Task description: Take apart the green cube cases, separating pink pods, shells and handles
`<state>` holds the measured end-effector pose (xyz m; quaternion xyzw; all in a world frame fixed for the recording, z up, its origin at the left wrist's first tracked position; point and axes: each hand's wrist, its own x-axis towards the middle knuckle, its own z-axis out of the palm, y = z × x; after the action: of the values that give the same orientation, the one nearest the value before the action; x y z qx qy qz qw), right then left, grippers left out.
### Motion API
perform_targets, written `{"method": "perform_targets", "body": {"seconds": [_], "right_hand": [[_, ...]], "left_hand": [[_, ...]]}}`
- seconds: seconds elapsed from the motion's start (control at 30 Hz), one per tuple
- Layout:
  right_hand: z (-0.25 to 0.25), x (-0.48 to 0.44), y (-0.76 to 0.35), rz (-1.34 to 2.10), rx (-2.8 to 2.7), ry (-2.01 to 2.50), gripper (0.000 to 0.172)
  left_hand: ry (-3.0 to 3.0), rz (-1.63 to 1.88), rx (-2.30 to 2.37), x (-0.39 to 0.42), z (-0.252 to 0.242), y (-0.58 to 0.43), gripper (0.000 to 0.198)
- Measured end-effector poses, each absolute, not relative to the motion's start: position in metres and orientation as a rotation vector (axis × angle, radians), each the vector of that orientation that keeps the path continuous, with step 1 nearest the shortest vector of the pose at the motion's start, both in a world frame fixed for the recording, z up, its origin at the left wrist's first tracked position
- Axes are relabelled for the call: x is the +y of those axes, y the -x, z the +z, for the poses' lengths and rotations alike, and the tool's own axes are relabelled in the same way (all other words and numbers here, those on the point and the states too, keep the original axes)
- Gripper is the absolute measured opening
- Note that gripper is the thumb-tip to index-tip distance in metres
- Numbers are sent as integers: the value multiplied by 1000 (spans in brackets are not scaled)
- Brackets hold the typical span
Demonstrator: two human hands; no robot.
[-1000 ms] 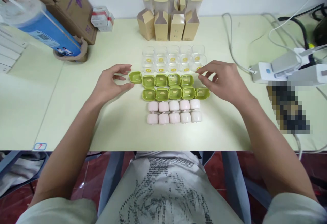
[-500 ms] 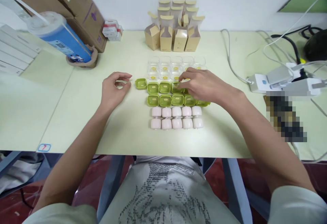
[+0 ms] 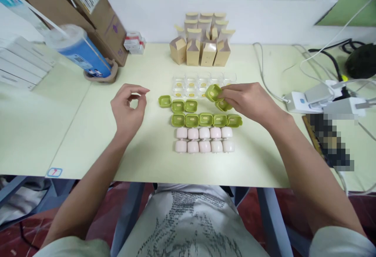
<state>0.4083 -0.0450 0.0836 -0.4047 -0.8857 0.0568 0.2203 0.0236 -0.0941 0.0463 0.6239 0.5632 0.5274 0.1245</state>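
White boxes [image 3: 23, 63]: lying stacked, well to the left of the left hand [image 3: 126, 108] and farther from the person.
Blue cup [image 3: 85, 55]: leaning in a brown holder [image 3: 101, 78], beyond the left hand and to its left, with a brown carton [image 3: 107, 30] standing just behind.
Left hand: hovering with thumb and forefinger curled and parted, gripping nothing.
Lone green tub [image 3: 165, 101]: sitting nearest the left hand, to its right, apart from the fingers.
Pair of green tubs [image 3: 178, 106]: sitting side by side between the two hands.
Tan boxes [image 3: 193, 56]: standing with flaps raised, beyond both hands.
Clear cases [image 3: 191, 86]: lying in rows just beyond the tubs, the right hand [image 3: 251, 102] partly covering their right end.
Pink and white blocks [image 3: 205, 146]: resting in two rows of five, nearer the person than either hand.
Row of five green tubs [image 3: 206, 119]: lying between those blocks and the right hand's fingers.
Tilted green tub [image 3: 214, 92]: hanging in the right hand's closed pinch, at the fingertips.
Lower green tub [image 3: 223, 105]: showing right under those fingers; whether they are gripping it too, I cannot tell.
Power strip [image 3: 302, 101]: lying to the right of the right hand.
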Motion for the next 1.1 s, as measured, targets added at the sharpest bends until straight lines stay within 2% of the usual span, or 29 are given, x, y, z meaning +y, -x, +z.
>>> {"method": "perform_targets", "body": {"seconds": [0.07, 0.1, 0.13, 0.23, 0.3, 0.37, 0.43, 0.57, 0.7, 0.8, 0.9, 1.0, 1.1], "right_hand": [[90, -55, -413, 349, -2222, 1072, 21], [92, -62, -412, 487, -2069, 1046, 12], [91, -71, -409, 653, -1886, 1025, 11], [82, -100, -390, 1161, -1495, 951, 38], [74, -118, -373, 1358, -1427, 927, 45], [68, -132, -360, 1436, -1391, 909, 46], [64, -143, -350, 1411, -1369, 879, 41], [58, -161, -344, 1244, -1417, 827, 12], [58, -176, -368, 1028, -1477, 986, 36], [63, -180, -404, 690, -1565, 1245, 32], [67, -181, -439, 341, -1747, 1595, 34], [68, -181, -455, 370, -1913, 1871, 30], [65, -179, -455, 526, -1935, 1915, 25]], "left_hand": [[-1887, 1609, 1450, -113, 64, -45, 8], [-1895, 1575, 1332, -122, 71, -59, 11], [-1871, 1479, 1228, -130, 76, -73, 19], [-1659, 1230, 999, -140, 77, -112, 58], [-1544, 1146, 937, -140, 73, -127, 67], [-1504, 1115, 925, -140, 71, -135, 68], [-1508, 1111, 919, -142, 70, -136, 68], [-1456, 1136, 922, -152, 68, -134, 62], [-1402, 1322, 1003, -158, 59, -120, 61], [-1424, 1387, 998, -157, 57, -104, 64], [-1433, 1376, 987, -152, 58, -95, 60], [-1465, 1392, 897, -147, 55, -95, 66], [-1468, 1409, 813, -145, 51, -101, 78]]}}
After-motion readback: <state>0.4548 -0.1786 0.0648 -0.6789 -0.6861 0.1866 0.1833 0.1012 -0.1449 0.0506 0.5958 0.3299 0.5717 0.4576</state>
